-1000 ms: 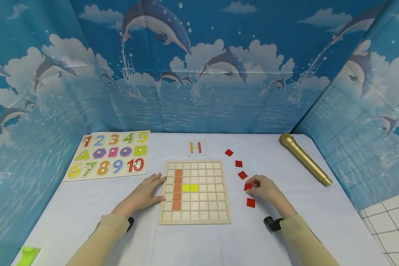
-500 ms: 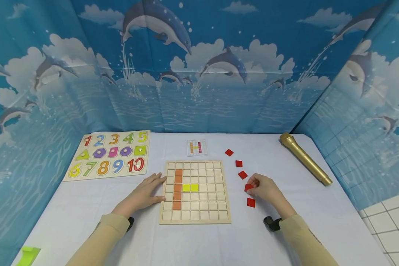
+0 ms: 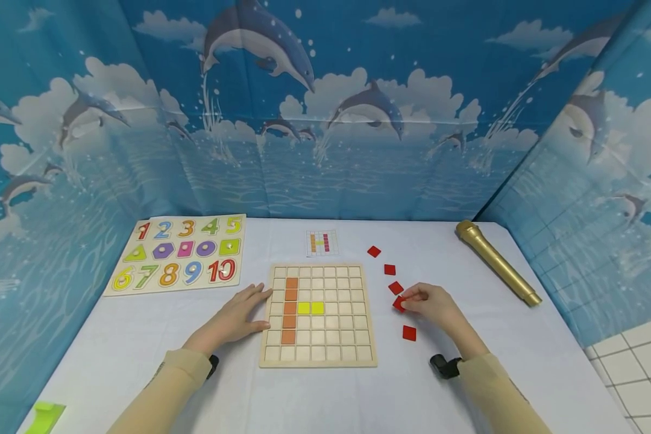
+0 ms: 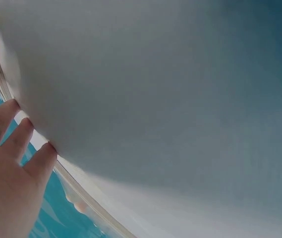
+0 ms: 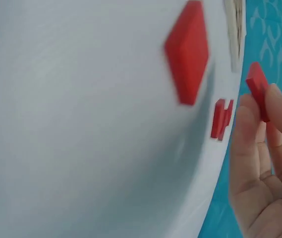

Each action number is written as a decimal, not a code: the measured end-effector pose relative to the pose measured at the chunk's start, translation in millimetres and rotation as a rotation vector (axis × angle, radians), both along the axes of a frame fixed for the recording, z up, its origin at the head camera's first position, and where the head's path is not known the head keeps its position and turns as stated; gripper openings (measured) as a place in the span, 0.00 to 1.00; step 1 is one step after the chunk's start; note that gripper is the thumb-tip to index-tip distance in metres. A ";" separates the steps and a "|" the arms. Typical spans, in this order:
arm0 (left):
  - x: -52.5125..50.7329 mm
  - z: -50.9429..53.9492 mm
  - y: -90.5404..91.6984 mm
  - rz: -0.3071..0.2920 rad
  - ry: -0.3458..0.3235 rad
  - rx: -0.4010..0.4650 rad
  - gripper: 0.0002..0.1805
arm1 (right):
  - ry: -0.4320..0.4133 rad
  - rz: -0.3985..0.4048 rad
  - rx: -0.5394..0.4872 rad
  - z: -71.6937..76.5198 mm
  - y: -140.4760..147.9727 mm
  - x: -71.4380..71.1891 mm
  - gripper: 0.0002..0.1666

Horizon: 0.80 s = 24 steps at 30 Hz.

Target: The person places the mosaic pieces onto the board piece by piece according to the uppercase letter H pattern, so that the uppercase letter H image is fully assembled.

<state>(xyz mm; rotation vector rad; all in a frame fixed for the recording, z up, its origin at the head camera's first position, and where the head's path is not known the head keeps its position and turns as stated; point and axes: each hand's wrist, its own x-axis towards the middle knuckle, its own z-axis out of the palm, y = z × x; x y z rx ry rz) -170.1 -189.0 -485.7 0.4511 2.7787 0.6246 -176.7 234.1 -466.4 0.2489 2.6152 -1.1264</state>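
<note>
At the far left of the desk (image 3: pixel 325 404), toward 8 o'clock of the head view, lies a green piece (image 3: pixel 46 416), partly cut by the lower edge. Next comes a number board (image 3: pixel 163 284), at 10 o'clock from the wooden grid board (image 3: pixel 318 364); it carries the numbers 1 to 10 and five shapes. The left hand (image 3: pixel 234 315) is at 9 o'clock of the grid board, with fingers apart, and touches its edge. Inside the grid stand five orange tiles (image 3: pixel 290 308) in one column, and two yellow tiles (image 3: pixel 310 308) lie in a row at 3 o'clock from the middle orange one. At 12 o'clock, beyond the grid board, is a small card (image 3: pixel 322 242) with a coloured pattern. To the right, four other red tiles (image 3: pixel 390 269) lie loose between 1 and 3 o'clock. The right hand (image 3: pixel 431 304), at 3 o'clock, pinches one red tile (image 3: pixel 398 304) between thumb and finger. Farthest right lies a golden microphone (image 3: pixel 499 263), slanting from 10 toward 4 o'clock.
</note>
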 end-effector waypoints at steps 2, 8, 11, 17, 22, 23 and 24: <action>0.5 1.0 -0.2 0.001 -0.001 0.001 0.41 | 0.002 -0.015 -0.032 1.6 -4.3 -3.4 0.16; 0.3 0.1 -0.4 0.002 -0.005 0.003 0.41 | 0.035 -0.002 -0.106 10.8 -28.0 -17.3 0.15; -0.4 -0.6 -0.2 0.006 -0.008 0.009 0.41 | 0.057 0.031 -0.146 14.9 -43.6 -26.3 0.14; -1.1 -1.6 -0.6 -0.001 -0.003 0.009 0.42 | 0.070 0.059 -0.178 14.8 -76.9 -44.6 0.10; 0.8 0.2 -1.1 -0.005 0.007 0.023 0.42 | 0.071 0.081 -0.154 13.7 -101.5 -57.0 0.07; 1.3 0.5 -1.1 -0.004 0.005 0.028 0.41 | 0.072 0.090 -0.151 13.5 -105.7 -59.1 0.07; 1.6 0.7 -1.1 -0.006 0.006 0.033 0.41 | 0.074 0.099 -0.138 13.5 -109.9 -60.8 0.06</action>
